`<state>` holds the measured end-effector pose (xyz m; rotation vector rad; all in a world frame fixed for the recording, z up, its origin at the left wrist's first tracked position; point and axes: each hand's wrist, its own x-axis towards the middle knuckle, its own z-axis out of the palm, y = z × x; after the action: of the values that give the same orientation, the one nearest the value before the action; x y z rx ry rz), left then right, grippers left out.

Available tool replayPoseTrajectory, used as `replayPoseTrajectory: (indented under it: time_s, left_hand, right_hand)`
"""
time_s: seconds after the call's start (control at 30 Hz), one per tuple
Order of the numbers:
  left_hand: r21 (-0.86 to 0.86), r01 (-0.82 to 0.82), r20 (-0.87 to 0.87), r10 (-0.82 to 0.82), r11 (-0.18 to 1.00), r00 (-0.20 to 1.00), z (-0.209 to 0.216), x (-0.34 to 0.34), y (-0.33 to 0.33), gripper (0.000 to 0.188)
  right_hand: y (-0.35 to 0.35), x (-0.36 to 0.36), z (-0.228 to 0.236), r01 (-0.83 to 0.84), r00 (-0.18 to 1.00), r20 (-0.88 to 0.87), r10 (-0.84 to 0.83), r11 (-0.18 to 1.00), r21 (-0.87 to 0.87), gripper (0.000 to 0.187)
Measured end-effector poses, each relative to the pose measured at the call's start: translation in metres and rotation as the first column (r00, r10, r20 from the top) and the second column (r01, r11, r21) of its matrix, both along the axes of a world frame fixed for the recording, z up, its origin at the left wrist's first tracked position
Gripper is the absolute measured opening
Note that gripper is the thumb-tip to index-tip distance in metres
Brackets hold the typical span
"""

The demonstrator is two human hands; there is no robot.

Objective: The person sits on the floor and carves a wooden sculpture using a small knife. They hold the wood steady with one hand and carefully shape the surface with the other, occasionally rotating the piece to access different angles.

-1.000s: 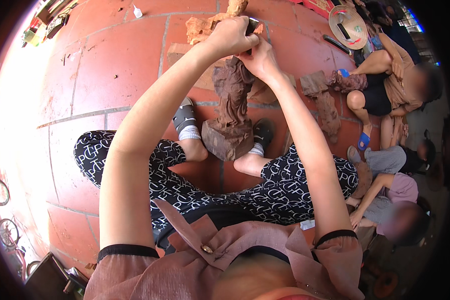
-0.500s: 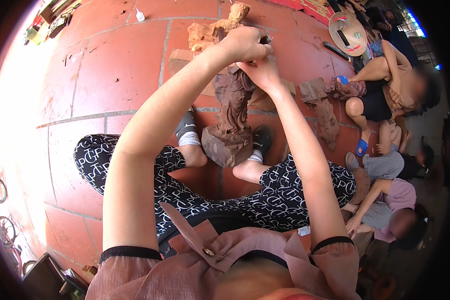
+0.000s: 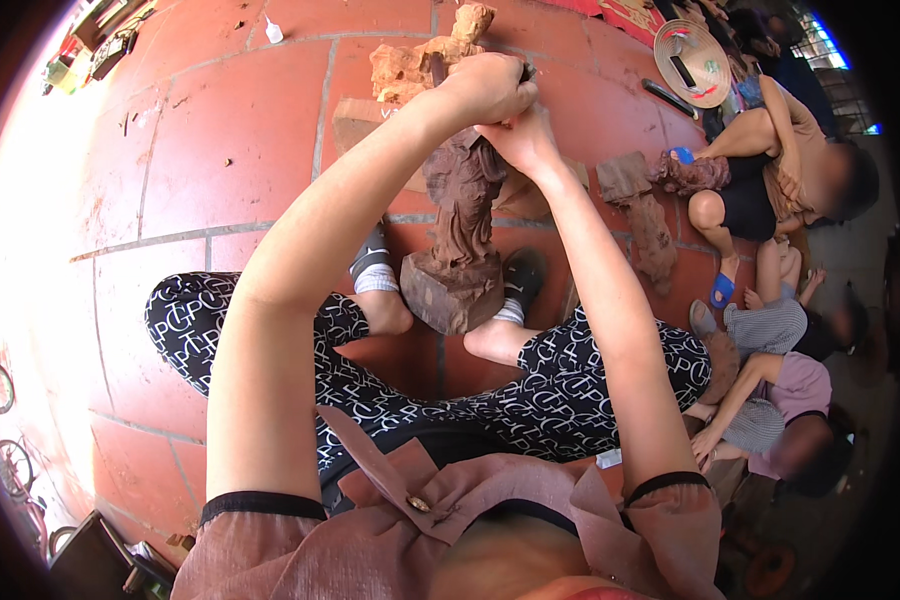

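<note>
I see the carved wooden figure [image 3: 463, 215] standing upright between my feet, my left hand [image 3: 487, 88] and right hand [image 3: 518, 138] both clenched at its top.

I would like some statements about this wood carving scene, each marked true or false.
1. Both hands are at the top of the dark wooden statue. True: left hand and right hand meet there.
2. The statue stands on a table. False: its base rests on the red tiled floor, between the person's feet.
3. A conical hat lies at the upper right. True.
4. The person wears plain blue trousers. False: black patterned trousers.
</note>
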<state>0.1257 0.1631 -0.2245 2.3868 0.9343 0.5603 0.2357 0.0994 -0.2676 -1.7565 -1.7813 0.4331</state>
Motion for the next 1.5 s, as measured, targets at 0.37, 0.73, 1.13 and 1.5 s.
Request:
replayPoseTrajectory:
  time_s: [0.37,0.73,1.13,1.5]
  left_hand:
    - [0.028,-0.008,0.052,0.007,1.0,0.999,-0.003,-0.009,-0.004,0.037]
    - [0.07,0.012,0.016,-0.013,0.997,1.0,-0.008,-0.004,0.002,0.04]
    - [0.146,0.031,0.005,-0.032,0.989,0.999,-0.011,-0.002,-0.008,0.038]
    - [0.129,0.063,-0.041,-0.058,0.99,0.997,-0.014,0.002,-0.004,0.038]
  right_hand:
    - [0.003,-0.002,-0.012,-0.015,0.999,0.037,0.008,0.985,0.173,0.027]
    - [0.002,-0.004,-0.016,-0.067,0.998,0.007,0.068,0.965,0.254,0.026]
    - [-0.003,-0.001,-0.036,-0.033,0.996,0.093,-0.011,0.885,0.465,0.023]
    - [-0.006,-0.006,-0.037,0.106,0.943,-0.333,0.007,0.942,0.318,0.026]
